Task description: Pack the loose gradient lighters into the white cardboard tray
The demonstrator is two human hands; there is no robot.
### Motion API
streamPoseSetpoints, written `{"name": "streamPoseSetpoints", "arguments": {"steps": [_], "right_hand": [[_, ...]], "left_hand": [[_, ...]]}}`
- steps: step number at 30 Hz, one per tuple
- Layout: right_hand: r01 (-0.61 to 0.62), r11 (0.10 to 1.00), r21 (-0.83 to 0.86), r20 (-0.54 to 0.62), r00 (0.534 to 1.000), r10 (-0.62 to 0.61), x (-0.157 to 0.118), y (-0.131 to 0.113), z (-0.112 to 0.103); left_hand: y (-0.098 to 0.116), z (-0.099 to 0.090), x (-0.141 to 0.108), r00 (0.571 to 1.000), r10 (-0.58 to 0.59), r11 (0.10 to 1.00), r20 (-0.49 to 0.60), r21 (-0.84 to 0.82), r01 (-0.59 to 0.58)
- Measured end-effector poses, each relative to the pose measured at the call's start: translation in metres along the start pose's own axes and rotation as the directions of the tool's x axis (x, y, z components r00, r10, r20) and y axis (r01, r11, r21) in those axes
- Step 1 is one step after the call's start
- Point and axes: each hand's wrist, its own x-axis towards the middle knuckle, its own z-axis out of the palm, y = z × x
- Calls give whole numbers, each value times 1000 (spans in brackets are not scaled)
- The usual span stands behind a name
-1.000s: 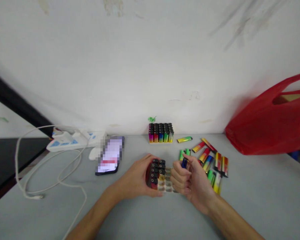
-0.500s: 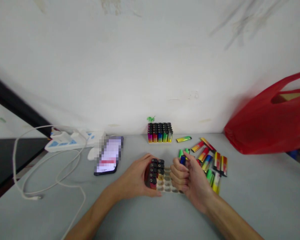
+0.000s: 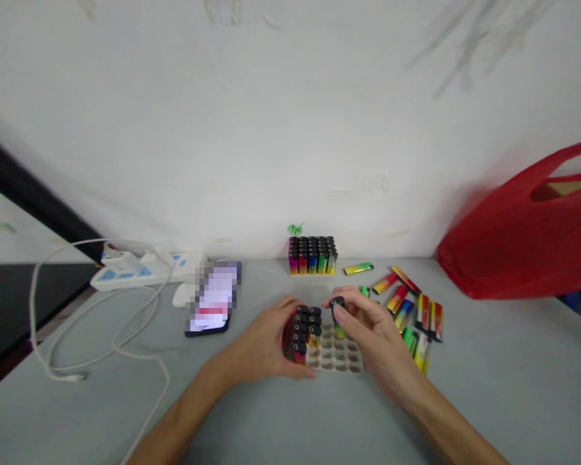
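My left hand (image 3: 266, 339) is wrapped round the left end of a pale tray (image 3: 341, 361) with rows of small pockets. Several black-topped lighters (image 3: 300, 329) stand upright in the tray's left columns, close to my left palm. Between the thumb and fingers of my right hand (image 3: 372, 329) is a blue, green and yellow lighter (image 3: 338, 316), held upright above the tray's middle pockets. I cannot tell whether its lower end touches a pocket. Right of that hand lie several loose lighters (image 3: 404, 313) in mixed colours, some partly hidden by my fingers.
Against the wall stands a full block of lighters (image 3: 312, 256), with a single green-yellow lighter (image 3: 359, 268) beside it. A phone (image 3: 215, 300), a power strip (image 3: 135, 274) and a white cable (image 3: 157, 323) occupy the left. A red bag (image 3: 523, 239) sits at the right.
My right hand has turned from a fist round the lighter to a fingertip hold, bringing it upright over the tray and slightly left. The left hand stays on the tray.
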Motion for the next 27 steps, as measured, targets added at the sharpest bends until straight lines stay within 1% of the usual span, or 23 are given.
{"name": "streamPoseSetpoints", "arguments": {"steps": [1,3,5,8,17,21,27], "right_hand": [[31,998,-63,15,999,-30,0,0,-2],[83,987,-135,65,995,-75,-1,-2,-6],[123,979,-162,109,988,-106,-2,-3,-7],[163,968,-191,132,981,-139,-4,-3,-6],[168,932,-321,187,976,-112,-6,-4,1],[185,897,-402,194,974,-114,-6,-2,0],[187,884,-428,188,975,-115,-4,-1,-1]], "left_hand": [[0,0,0,1000,0,1000,0,3,0],[0,0,0,1000,0,1000,-1,12,0],[1,0,0,1000,-6,1000,3,15,6],[2,-1,0,1000,-18,1000,5,13,17],[3,1,0,1000,-18,1000,3,26,17],[1,1,0,1000,-6,1000,8,16,6],[3,1,0,1000,-21,1000,15,19,20]]}}
